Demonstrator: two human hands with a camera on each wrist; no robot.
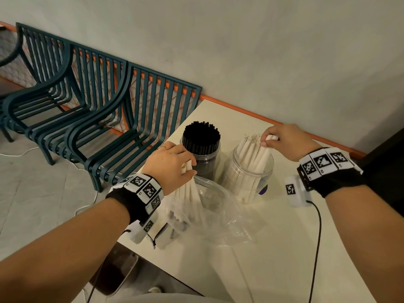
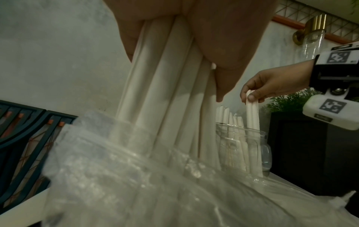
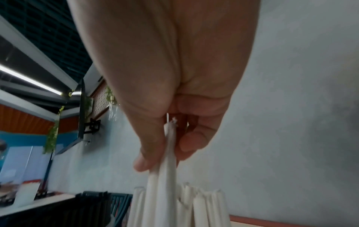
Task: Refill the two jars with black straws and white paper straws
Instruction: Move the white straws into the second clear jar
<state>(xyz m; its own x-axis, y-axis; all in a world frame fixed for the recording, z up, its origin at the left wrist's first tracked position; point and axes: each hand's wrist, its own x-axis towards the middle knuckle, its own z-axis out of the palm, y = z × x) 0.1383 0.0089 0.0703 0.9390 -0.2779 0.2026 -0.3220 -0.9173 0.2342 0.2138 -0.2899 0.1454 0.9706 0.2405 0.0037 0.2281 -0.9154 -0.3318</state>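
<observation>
Two clear jars stand on the cream table [image 1: 284, 248]. The left jar [image 1: 207, 162] is packed with black straws [image 1: 201, 136]. The right jar [image 1: 251, 178] holds white paper straws [image 1: 249, 149]. My right hand [image 1: 282, 139] pinches the tops of a few white straws [image 2: 252, 113] standing in that jar. My left hand [image 1: 172, 165] grips a bundle of white paper straws [image 2: 174, 86] whose lower ends sit in a clear plastic bag [image 1: 209, 213] in front of the jars. In the right wrist view the thumb and fingers [image 3: 147, 156] close on the straw tips [image 3: 169, 153].
Dark green slatted chairs [image 1: 98, 101] stand left of the table against the wall. A black cable [image 1: 317, 248] runs over the table's right side. A dark cabinet [image 1: 389, 171] is at the far right. The table's left edge lies just beside the bag.
</observation>
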